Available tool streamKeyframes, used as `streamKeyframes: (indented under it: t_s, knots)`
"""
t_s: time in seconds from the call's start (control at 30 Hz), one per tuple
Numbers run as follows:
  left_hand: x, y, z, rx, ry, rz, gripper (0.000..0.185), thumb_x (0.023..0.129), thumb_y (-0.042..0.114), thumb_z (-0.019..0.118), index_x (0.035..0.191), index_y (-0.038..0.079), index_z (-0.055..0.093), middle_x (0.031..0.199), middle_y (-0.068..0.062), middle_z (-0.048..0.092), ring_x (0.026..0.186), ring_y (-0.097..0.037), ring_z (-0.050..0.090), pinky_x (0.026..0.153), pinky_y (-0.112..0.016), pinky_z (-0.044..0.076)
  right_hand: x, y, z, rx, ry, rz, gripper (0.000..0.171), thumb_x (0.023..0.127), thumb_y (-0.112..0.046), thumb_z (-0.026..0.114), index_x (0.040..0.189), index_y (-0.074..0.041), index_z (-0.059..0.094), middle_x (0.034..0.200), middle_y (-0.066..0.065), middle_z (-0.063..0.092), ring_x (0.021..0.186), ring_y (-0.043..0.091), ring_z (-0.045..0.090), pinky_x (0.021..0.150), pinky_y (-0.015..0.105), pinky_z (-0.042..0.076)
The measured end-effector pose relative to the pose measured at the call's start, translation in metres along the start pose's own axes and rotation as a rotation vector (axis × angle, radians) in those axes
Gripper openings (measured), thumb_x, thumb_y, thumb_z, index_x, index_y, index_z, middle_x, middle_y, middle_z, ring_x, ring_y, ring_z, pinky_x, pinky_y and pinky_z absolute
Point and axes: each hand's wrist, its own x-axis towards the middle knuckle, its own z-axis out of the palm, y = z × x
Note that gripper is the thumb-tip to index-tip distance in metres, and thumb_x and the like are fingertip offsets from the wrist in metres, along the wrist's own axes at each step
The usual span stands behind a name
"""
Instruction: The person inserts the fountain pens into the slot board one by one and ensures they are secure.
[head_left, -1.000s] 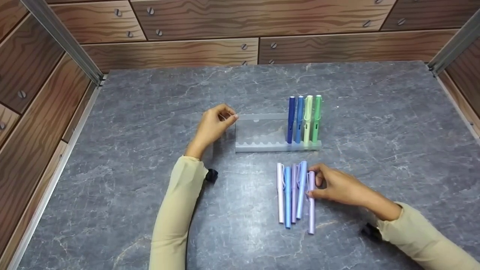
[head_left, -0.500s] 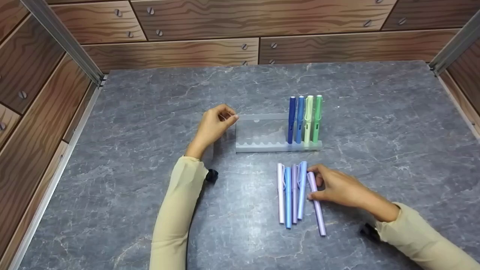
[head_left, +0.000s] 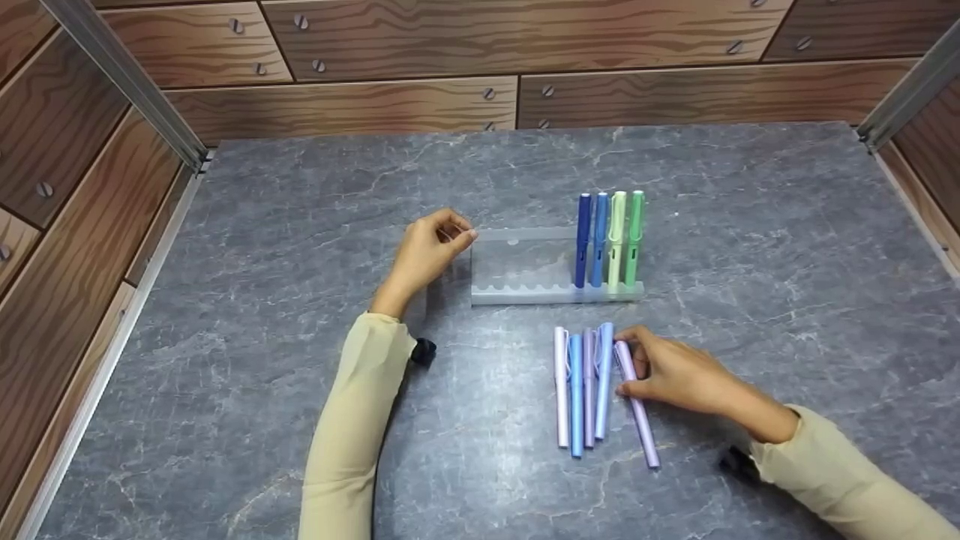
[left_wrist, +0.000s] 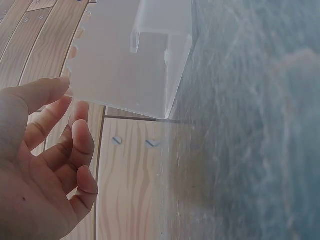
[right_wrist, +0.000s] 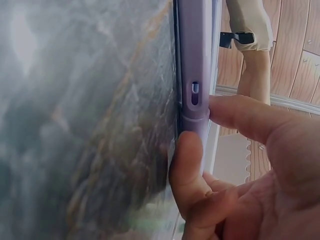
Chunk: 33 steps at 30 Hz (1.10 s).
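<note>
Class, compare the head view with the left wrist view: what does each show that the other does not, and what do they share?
Only the head view: four pens standing in the clear stand, four loose pens lying in front of it, and the right hand holding a lilac pen.

Only the left wrist view: the palm side of the left hand and the stand's folded profile, seen end-on.

Both: the left hand's fingers at the stand's edge, the grey marbled table and the wood-patterned wall.
</note>
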Motion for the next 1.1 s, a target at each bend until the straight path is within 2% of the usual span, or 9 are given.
streamKeyframes:
  t_s: [0.27,0.6,0.73,0.93,1.1]
  knots:
    - [0.000,-0.001,0.000,-0.010,0.000,-0.006,0.015,0.089,0.021,0.069,0.094,0.007,0.070,0.078,-0.003,0.063,0.069,-0.011,0.052,0.064,-0.022,0.040,-0.002,0.004,-0.004,0.093,-0.034,-0.077,0.059,0.079,-0.018,0.076,0.128,0.001,0.048,0.073,-0.001,0.061,0.057,0.003,0.048,0.051,0.022,0.042]
    - [0.000,-0.001,0.000,-0.016,0.002,-0.002,0.014,0.089,0.020,0.068,0.094,0.007,0.070,0.079,-0.004,0.063,0.071,-0.012,0.052,0.065,-0.023,0.041,-0.006,0.002,-0.018,0.269,-0.118,-0.023,0.065,0.082,-0.008,0.069,0.138,0.003,0.037,0.074,0.004,0.062,0.055,0.006,0.052,0.048,0.024,0.046]
    - [0.000,0.001,0.000,-0.013,0.003,-0.001,0.014,0.089,0.020,0.068,0.094,0.008,0.070,0.079,-0.005,0.063,0.071,-0.012,0.053,0.065,-0.023,0.041,-0.007,0.001,-0.024,0.328,-0.132,-0.027,0.067,0.083,-0.006,0.067,0.140,0.004,0.033,0.076,0.005,0.061,0.055,0.007,0.053,0.048,0.024,0.046]
    - [0.000,0.001,0.000,-0.006,0.001,-0.007,0.014,0.089,0.021,0.068,0.094,0.007,0.070,0.080,-0.005,0.064,0.072,-0.013,0.054,0.065,-0.022,0.041,-0.005,-0.003,-0.029,0.395,-0.109,-0.073,0.069,0.083,-0.002,0.067,0.141,0.003,0.030,0.081,0.009,0.061,0.060,0.008,0.056,0.053,0.025,0.050]
    - [0.000,0.000,0.000,-0.001,0.001,-0.006,0.015,0.089,0.021,0.068,0.095,0.007,0.070,0.080,-0.006,0.065,0.071,-0.012,0.054,0.065,-0.022,0.041,-0.002,-0.010,-0.032,0.409,-0.044,-0.096,0.067,0.083,0.000,0.067,0.141,0.001,0.032,0.085,0.013,0.063,0.062,0.013,0.060,0.053,0.025,0.051]
